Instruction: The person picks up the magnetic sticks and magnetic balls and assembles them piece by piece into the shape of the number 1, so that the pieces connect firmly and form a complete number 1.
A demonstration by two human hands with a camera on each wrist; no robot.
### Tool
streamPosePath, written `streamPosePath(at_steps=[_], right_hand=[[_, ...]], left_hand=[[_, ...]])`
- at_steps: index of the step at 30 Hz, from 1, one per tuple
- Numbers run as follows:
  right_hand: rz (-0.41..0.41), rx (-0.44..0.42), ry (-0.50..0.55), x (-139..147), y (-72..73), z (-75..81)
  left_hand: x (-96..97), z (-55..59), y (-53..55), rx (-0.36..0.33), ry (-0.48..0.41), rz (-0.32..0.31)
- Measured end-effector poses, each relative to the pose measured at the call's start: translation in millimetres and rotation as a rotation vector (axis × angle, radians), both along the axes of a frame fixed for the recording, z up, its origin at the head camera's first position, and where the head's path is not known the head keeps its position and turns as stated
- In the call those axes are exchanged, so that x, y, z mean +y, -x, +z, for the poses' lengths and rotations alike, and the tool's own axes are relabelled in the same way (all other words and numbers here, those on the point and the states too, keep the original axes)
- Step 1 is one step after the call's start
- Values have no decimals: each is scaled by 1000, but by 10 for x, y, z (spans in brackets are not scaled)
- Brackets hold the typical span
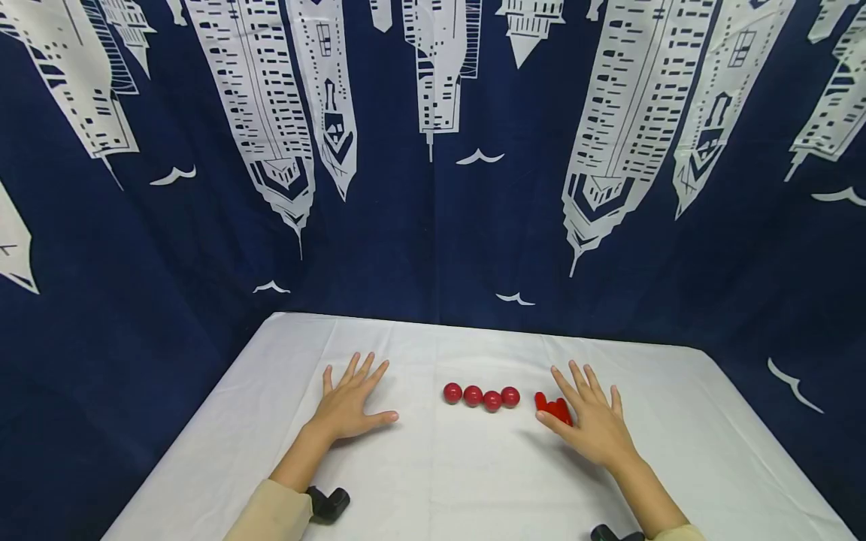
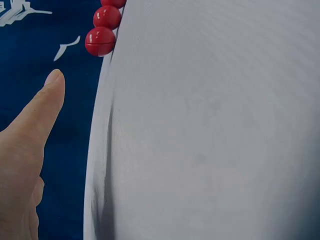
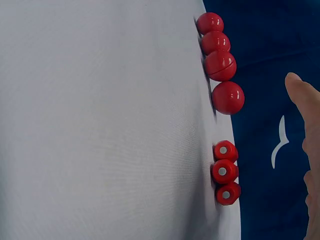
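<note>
Several glossy red balls lie in a slightly bent row on the white cloth; a fine seam shows round one of them in the right wrist view. To their right are 3 short red pieces with round grey-white ends, partly covered by my right hand in the head view. That hand is spread, fingers pointing away, and appears raised above the cloth, holding nothing. My left hand is likewise spread and holds nothing, left of the balls and apart from them; its thumb extends toward them.
The table is covered in white cloth. Behind it hangs a dark blue curtain printed with white buildings and birds. A black device sits at my left wrist, another at my right.
</note>
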State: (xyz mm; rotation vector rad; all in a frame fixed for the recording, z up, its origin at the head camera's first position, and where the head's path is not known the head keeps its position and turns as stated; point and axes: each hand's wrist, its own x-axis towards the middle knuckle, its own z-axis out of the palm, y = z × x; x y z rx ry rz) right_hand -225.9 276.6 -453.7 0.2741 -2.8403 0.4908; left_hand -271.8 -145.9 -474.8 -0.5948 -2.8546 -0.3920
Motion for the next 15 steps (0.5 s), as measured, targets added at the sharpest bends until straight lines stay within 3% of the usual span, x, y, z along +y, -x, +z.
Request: streamPosePath(at_steps=[15], right_hand=[[-6, -14, 4, 0, 10, -53]], left_hand=[[119, -16, 32, -16, 14, -22]])
